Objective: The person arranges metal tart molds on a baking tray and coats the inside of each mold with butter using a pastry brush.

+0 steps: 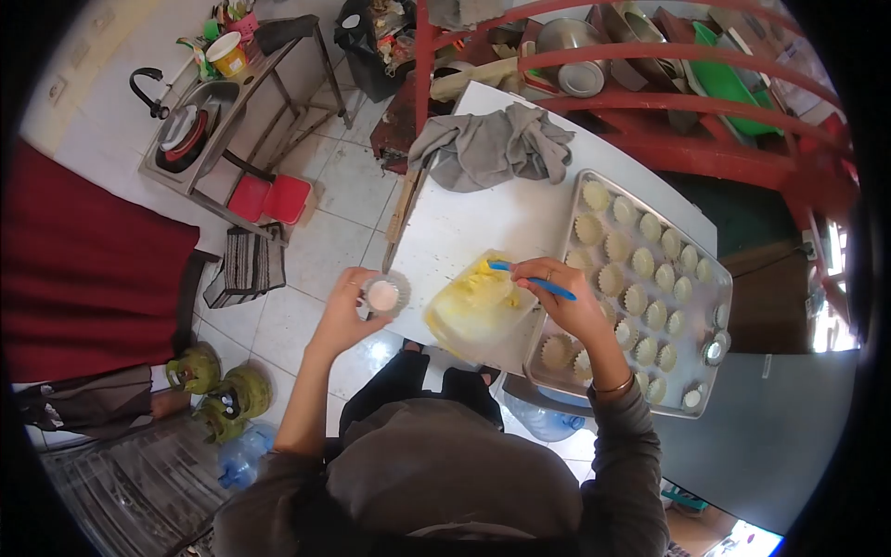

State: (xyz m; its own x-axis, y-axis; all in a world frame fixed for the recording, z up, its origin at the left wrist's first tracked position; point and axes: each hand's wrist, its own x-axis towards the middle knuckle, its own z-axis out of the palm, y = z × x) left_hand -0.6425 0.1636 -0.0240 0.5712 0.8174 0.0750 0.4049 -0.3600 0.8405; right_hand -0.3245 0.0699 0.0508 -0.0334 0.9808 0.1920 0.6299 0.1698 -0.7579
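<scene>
Between its fingers and thumb, my left hand (350, 316) grips a small fluted metal tart mould (384, 295), left of the white table's edge. A pale round patch shows in the middle of the mould. My right hand (568, 295) is closed round a blue-handled utensil (548, 287); its far end dips into yellow, creamy stuff (484, 290), so its kind is hidden. That stuff lies in a translucent plastic container (464, 327) on the table. Under and right of my right forearm sits a metal baking tray (568, 397) with rows of paper-lined or fluted cups (636, 299).
A crumpled grey cloth (492, 148) lies on the white table (444, 223). Behind stands a red rack (650, 99) with bowls and a green basin (719, 84). A sink (209, 97) is at the far left, gas cylinders (237, 395) on the floor at left.
</scene>
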